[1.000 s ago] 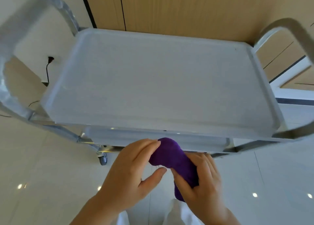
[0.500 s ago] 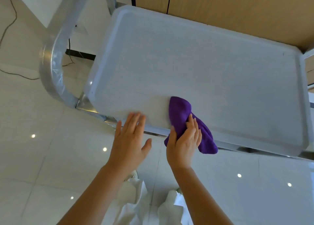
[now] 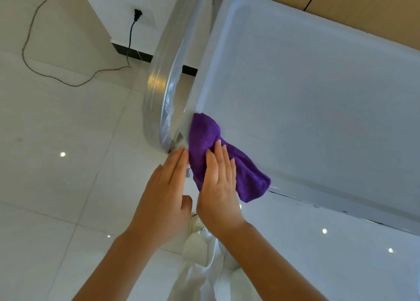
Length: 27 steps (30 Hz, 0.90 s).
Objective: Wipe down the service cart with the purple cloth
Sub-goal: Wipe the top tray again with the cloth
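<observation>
**Mia:** Since half a second ago, the purple cloth (image 3: 218, 155) has slid left along the near edge of the service cart (image 3: 318, 100). Now it sits right at the near left corner of the top tray. Both hands went left with it.

**Ben:** What is the biggest thing you can see?

**Mia:** The white tiled floor (image 3: 56, 141). It is shiny, with little bright spots of light on it. Then comes the cart with its big white tray, and behind the tray is a brown wooden wall (image 3: 363, 9).

**Ben:** And that silver bendy bit?

**Mia:** That is the cart's metal handle (image 3: 159, 84). It curves down beside the left side of the tray and ends close to the cloth.

**Ben:** What are the hands doing?

**Mia:** The right hand (image 3: 219, 187) lies flat on the cloth with straight fingers, pressing it onto the tray's edge. Part of the cloth hangs over the rim on the near side. The left hand (image 3: 168, 191) is flat and open too, holding nothing. Its fingertips reach the corner, just beside the cloth.

**Ben:** Anything small?

**Mia:** A black plug (image 3: 137, 13) in the wall, and a thin cable (image 3: 38, 68) looping over the floor.
</observation>
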Each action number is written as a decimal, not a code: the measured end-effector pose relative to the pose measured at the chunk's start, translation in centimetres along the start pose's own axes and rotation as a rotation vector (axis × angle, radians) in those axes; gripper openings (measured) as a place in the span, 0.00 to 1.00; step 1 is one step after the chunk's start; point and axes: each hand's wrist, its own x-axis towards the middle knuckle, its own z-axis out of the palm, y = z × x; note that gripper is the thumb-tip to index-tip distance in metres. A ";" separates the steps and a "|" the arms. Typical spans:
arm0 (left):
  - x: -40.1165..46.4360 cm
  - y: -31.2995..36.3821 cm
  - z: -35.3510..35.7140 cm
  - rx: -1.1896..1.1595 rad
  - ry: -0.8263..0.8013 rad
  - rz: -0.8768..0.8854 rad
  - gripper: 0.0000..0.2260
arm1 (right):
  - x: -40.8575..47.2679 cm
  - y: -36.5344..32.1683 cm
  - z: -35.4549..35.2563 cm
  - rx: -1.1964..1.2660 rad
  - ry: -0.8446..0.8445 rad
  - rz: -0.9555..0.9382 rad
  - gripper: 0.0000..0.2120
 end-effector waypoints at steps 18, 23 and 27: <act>-0.1 4.8 3.7 0.343 -0.067 -0.027 0.44 | -3.4 11.3 -4.9 -0.543 0.038 -0.004 0.35; 0.2 11.0 7.5 0.314 -0.060 0.092 0.44 | -4.7 15.1 -7.2 -0.519 0.061 0.006 0.34; 1.4 14.7 9.6 0.335 -0.069 0.140 0.46 | -6.1 18.4 -9.4 -0.509 0.093 0.040 0.30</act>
